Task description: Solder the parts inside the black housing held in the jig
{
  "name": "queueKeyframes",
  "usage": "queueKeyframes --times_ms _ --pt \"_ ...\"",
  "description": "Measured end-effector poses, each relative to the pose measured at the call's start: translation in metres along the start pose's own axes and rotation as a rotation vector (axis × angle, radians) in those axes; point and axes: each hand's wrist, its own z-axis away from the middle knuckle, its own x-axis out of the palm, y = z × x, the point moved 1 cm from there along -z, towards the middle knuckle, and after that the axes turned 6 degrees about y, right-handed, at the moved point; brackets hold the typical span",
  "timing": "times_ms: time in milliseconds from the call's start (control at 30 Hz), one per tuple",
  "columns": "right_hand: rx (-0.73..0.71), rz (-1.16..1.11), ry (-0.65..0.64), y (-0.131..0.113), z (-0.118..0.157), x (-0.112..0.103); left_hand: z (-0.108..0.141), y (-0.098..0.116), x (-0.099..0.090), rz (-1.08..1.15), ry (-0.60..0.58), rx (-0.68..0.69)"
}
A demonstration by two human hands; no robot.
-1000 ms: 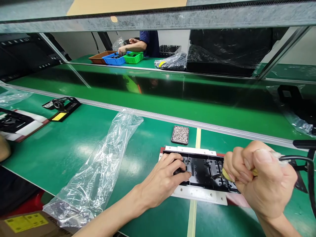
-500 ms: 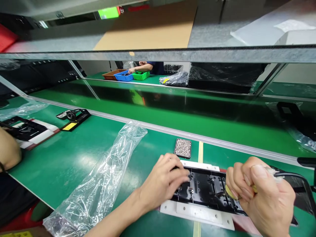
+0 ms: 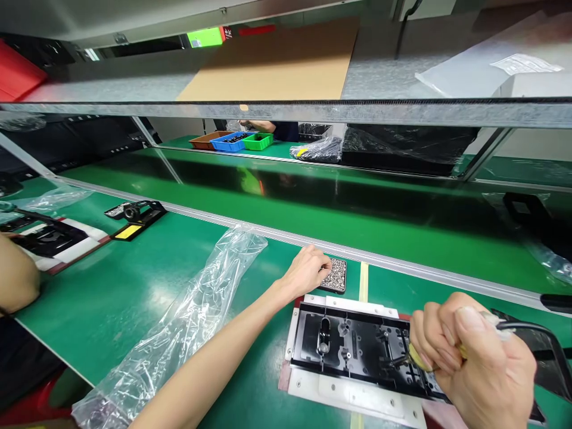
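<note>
My left hand (image 3: 308,271) is at the small black tray of silvery screws (image 3: 337,277), its fingers bent down over the tray's left part; the fingertips are partly hidden. In my right hand (image 3: 478,357) is a yellow-handled tool (image 3: 419,359) with a dark cable, its tip low over a black plastic panel (image 3: 366,345). The panel lies in a white fixture (image 3: 357,391) on the green table, and its left part, with an oblong slot piece, shows uncovered.
Clear plastic film (image 3: 192,316) lies left of the fixture. Further left are a black stand with a yellow label (image 3: 134,223) and another person's arm (image 3: 15,274). A metal shelf edge (image 3: 286,111) crosses above. Coloured bins (image 3: 230,142) stand across the green belt.
My left hand has moved up and away from the panel to the screw tray. My right hand stays almost in place. The far person's hand has drawn back from the bins.
</note>
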Motion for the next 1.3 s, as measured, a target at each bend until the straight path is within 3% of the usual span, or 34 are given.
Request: queueKeyframes --times_ms 367,667,800,1000,1133,1300 --pt "-0.059 -0.012 -0.009 0.000 0.001 0.008 -0.002 -0.002 0.002 -0.025 0.000 0.223" --pt "-0.028 -0.017 0.003 -0.004 0.000 0.007 0.015 0.006 -0.011 0.137 0.025 -0.024" --pt "-0.042 -0.017 0.001 -0.005 -0.001 0.008 0.026 0.012 -0.021 0.200 0.037 -0.064" --pt "-0.030 -0.018 0.013 -0.004 -0.001 0.008 0.053 0.054 -0.042 0.287 -0.008 0.176" --pt "-0.019 -0.021 0.009 -0.005 0.000 0.007 0.063 0.078 -0.041 0.142 -0.076 0.297" --pt "-0.047 -0.003 0.018 -0.005 0.001 0.008 0.065 0.085 -0.034 -0.056 -0.109 0.359"
